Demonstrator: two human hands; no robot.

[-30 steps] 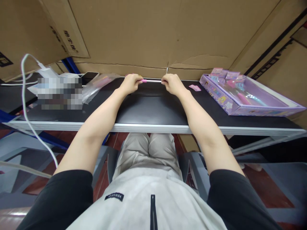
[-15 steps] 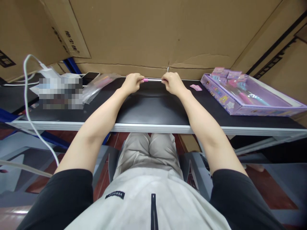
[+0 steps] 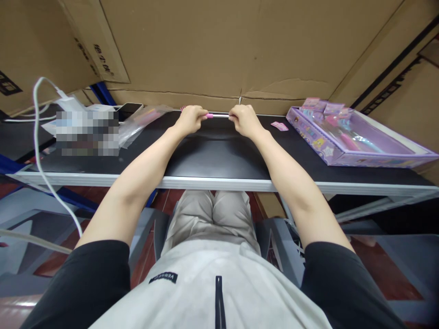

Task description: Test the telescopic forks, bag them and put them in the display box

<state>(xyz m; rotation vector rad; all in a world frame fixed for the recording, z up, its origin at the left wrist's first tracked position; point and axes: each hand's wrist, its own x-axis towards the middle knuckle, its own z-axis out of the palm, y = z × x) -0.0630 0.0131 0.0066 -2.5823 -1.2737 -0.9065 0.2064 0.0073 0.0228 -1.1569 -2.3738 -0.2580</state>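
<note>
Both of my hands are closed on a thin pink and white stick point(image 3: 216, 115) held level above the far edge of the black table point(image 3: 219, 157). My left hand point(image 3: 190, 119) pinches its pink left end, and a pink piece shows just beyond the knuckles. My right hand point(image 3: 243, 119) grips the white right end. A thin metal tip point(image 3: 239, 99) sticks up behind my right hand.
A purple toy box point(image 3: 353, 137) with pink items lies at the right, a small pink card point(image 3: 279, 125) beside it. At the left are a clear plastic bag point(image 3: 144, 121), a phone point(image 3: 128, 108), a white charger with cable point(image 3: 39, 137). Cardboard boxes point(image 3: 219, 45) wall the back.
My hands have come slightly closer together along the stick, so less of it shows between them. Otherwise nothing has moved.
</note>
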